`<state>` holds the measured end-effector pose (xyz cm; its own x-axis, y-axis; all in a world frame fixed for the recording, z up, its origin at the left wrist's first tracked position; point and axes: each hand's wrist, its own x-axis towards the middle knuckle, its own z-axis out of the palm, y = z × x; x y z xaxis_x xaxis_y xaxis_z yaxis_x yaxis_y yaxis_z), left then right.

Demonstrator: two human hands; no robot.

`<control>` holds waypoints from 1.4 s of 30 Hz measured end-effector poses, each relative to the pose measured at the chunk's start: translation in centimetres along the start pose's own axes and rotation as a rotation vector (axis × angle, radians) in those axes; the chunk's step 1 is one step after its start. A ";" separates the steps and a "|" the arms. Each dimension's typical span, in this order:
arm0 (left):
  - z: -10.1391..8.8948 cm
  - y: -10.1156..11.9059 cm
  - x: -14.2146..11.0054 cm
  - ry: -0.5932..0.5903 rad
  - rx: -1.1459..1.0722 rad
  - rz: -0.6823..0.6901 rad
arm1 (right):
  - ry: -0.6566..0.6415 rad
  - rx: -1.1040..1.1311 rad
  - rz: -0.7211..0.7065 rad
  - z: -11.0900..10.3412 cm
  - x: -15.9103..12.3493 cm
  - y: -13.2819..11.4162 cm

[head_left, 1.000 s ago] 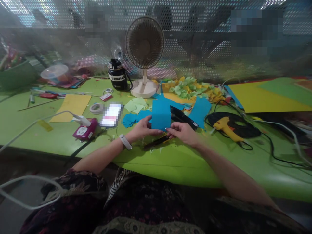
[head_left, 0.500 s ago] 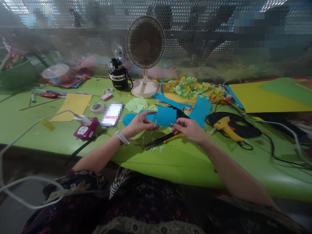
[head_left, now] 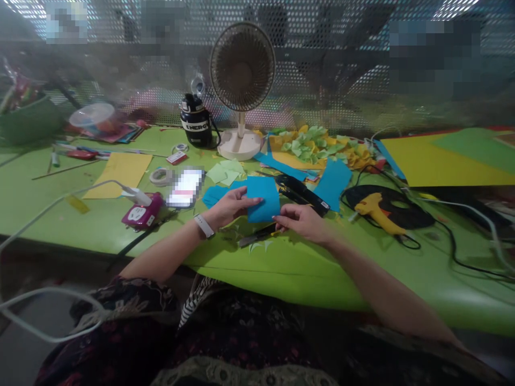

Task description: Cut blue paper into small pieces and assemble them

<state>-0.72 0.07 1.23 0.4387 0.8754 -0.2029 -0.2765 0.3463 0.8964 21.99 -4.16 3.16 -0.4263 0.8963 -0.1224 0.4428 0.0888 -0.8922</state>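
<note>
A square of blue paper [head_left: 263, 201] is held up over the green table between my two hands. My left hand [head_left: 232, 207] pinches its left side, thumb lying across the front face. At the lower right corner, my right hand [head_left: 300, 221] has thumb and fingertips closed on the paper's edge. Under the hands lie scissors [head_left: 257, 236] with yellow on the handle, partly hidden, among small pale paper scraps. A black stapler [head_left: 303, 195] rests just behind my right hand. Blue paper pieces [head_left: 215, 195] lie behind my left hand.
A yellow glue gun [head_left: 376, 212] sits on a black round pad at right. Behind stand a fan [head_left: 242, 69], a black bottle [head_left: 196, 122] and a heap of green and yellow paper pieces [head_left: 317, 146]. At left are a phone [head_left: 185, 187], tape [head_left: 161, 176] and purple power adapter [head_left: 141, 210].
The blue paper first shifted right in my right hand while my left hand let go. Now it is back leftward, and my left hand grips it again.
</note>
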 end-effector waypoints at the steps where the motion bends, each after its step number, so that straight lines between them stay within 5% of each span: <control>1: 0.0 0.0 0.0 -0.022 -0.003 0.023 | 0.015 -0.069 -0.031 -0.1 0.0 0.1; 4: -0.2 0.2 0.2 -0.020 -0.022 0.097 | 0.067 -0.378 -0.190 -0.5 -0.1 0.7; 9: -0.9 0.4 0.4 -0.002 -0.007 0.172 | -0.123 -0.763 -0.326 -0.9 0.3 1.9; 19: -2.0 0.9 1.5 0.133 -0.102 0.298 | -0.056 -0.861 -0.362 -1.8 1.0 3.3; 29: -3.2 1.2 2.2 0.174 -0.077 0.397 | 0.517 -0.869 -0.383 -6.8 -0.3 2.4; 42: -3.1 1.0 2.1 0.181 -0.032 0.370 | 0.453 -0.980 -0.443 -5.6 -0.3 2.1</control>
<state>-2.75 3.28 0.52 0.1481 0.9870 0.0624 -0.4151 0.0047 0.9098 27.48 -1.82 3.74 -0.4631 0.7586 0.4584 0.8300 0.5526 -0.0761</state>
